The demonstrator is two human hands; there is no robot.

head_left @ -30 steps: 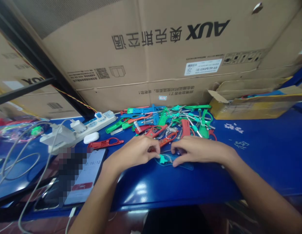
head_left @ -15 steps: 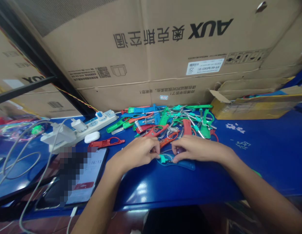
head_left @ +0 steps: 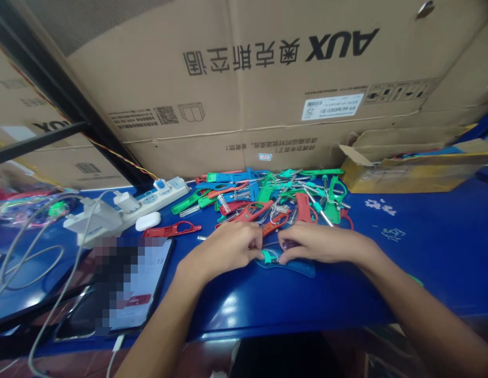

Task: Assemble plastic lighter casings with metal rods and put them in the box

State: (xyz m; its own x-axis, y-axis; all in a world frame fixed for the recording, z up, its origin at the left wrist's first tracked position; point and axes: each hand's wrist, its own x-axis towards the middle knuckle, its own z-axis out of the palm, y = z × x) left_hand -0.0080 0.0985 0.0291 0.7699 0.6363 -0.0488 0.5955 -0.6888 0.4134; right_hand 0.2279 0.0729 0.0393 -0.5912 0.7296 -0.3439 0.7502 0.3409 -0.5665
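Observation:
A blue plastic casing half lies on the table between my hands. In it sits a small green plastic part with thin white wires. My left hand pinches the green part's left end between thumb and forefinger. From the right, my right hand has thumb and finger closed at the wires' end, over the casing. A dark purplish object shows partly inside its curled fingers; I cannot make out what it is. Just beyond both hands lies a pile of red, blue and green casing halves, with metal tubes and wired parts among them.
A phone, a white power strip with chargers, and a white earbud case stand left. A single red casing half lies near them. An open cardboard box is at right, near small pale bits.
My left hand has shifted slightly right, and the green part has moved a little right with it. My right hand stays nearly where it was.

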